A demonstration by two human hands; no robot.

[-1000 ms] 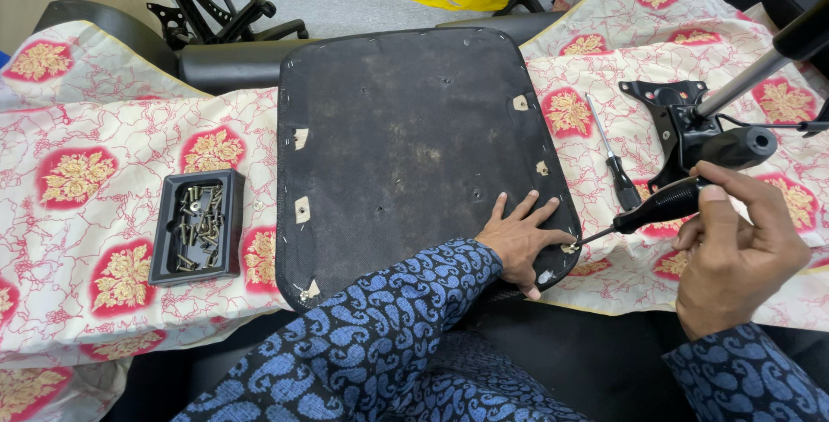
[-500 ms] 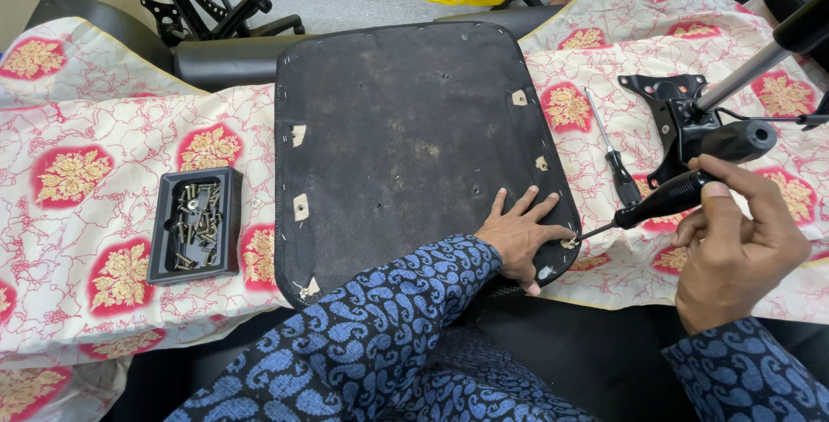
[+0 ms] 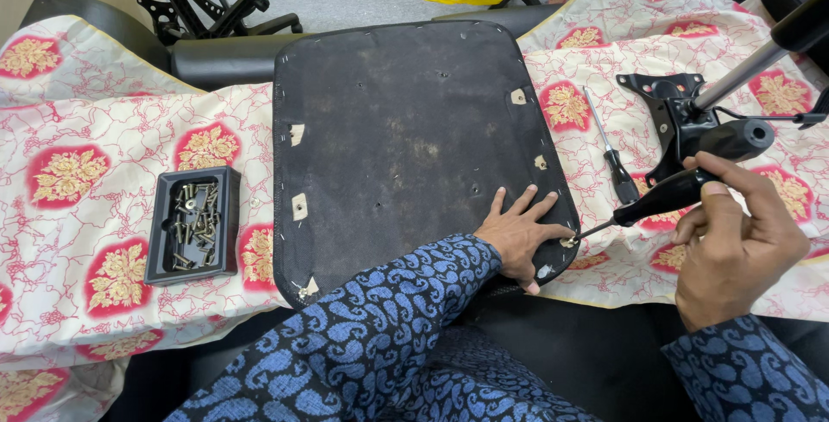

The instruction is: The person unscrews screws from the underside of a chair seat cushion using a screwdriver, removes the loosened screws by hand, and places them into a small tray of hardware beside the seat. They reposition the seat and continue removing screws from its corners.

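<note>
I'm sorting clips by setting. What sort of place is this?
Probably a small furniture repair workspace: an upturned chair seat base lies on a floral cloth, with a tray of screws and a chair mechanism beside it. The right hand holds a screwdriver.

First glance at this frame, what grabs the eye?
The big dark seat panel lies bottom-up in the middle of a red-flowered cloth. At its near right corner the left hand presses flat while the right hand holds a black-handled screwdriver, tip at a fastener there. A black tray of screws sits to the left; a second screwdriver lies to the right.
</note>
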